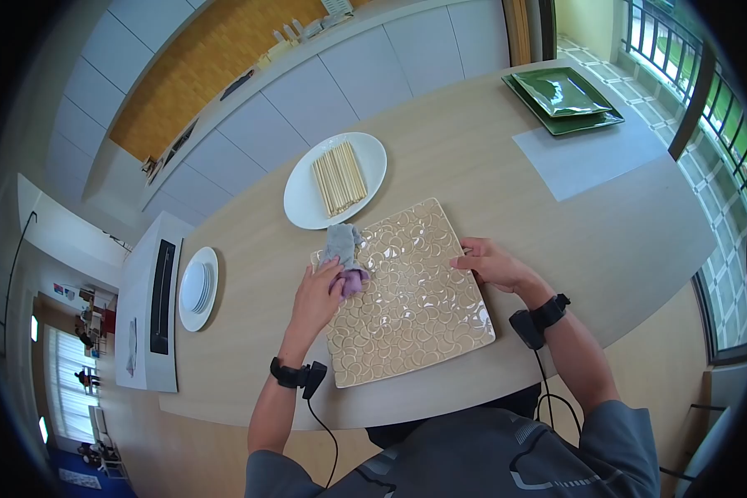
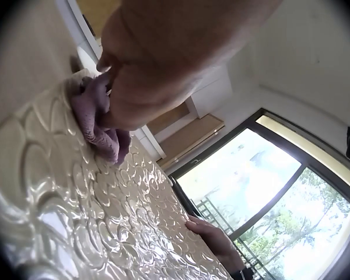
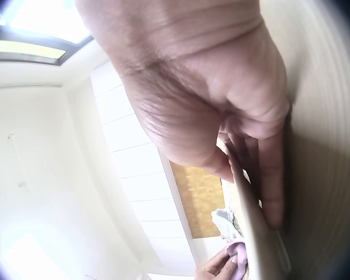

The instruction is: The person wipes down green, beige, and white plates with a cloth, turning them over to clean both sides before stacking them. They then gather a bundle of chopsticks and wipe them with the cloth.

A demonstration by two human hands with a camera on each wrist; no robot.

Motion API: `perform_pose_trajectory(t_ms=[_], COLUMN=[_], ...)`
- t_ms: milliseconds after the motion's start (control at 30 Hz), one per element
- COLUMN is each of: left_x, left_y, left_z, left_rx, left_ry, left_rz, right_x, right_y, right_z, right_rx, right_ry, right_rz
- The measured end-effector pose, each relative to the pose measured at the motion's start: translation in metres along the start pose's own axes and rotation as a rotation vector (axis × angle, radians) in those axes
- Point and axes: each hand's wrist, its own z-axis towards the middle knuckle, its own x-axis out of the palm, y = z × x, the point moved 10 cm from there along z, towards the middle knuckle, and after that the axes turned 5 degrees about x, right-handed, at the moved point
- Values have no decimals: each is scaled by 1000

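A large square beige plate point(image 1: 407, 319) with a glossy raised ring pattern lies on the table in front of the person. The left hand point(image 1: 314, 299) holds a grey and purple cloth point(image 1: 341, 243) against the plate's far left part. In the left wrist view, the fingers grip the purple part of the cloth point(image 2: 96, 119), which rests on the patterned surface. At the plate's right edge, the right hand point(image 1: 498, 266) grips the rim. The right wrist view has its thumb over the plate edge point(image 3: 254, 224) and its fingers underneath, with that edge slightly raised.
Beyond the beige plate, a white oval plate point(image 1: 299, 199) holds a bundle of pale sticks point(image 1: 339, 179). Stacked white dishes point(image 1: 194, 287) sit at the left. Two green square plates point(image 1: 560, 91) stand at the far right beside a pale sheet point(image 1: 585, 162).
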Motion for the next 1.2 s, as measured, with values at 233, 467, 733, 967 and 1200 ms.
perform_pose_trajectory(t_ms=[233,467,733,967,1200], left_x=[-2,6,27,44,58], left_y=[-23,-86,-111,-149,-176], left_z=[-40,-74,-79,-50,-16], left_rx=[8,119,43,316,350], left_ry=[66,291,453,396,362], left_rz=[-189,-292,-602,-489,-455], right_x=[1,-1,1,-3,-14], right_y=[2,-1,1,-1,-6], right_z=[-2,0,-2,-3,-3], right_rx=[16,5,26,65,97], right_ry=[-20,-9,-8,-73,-177], right_rz=[-6,11,23,59,141])
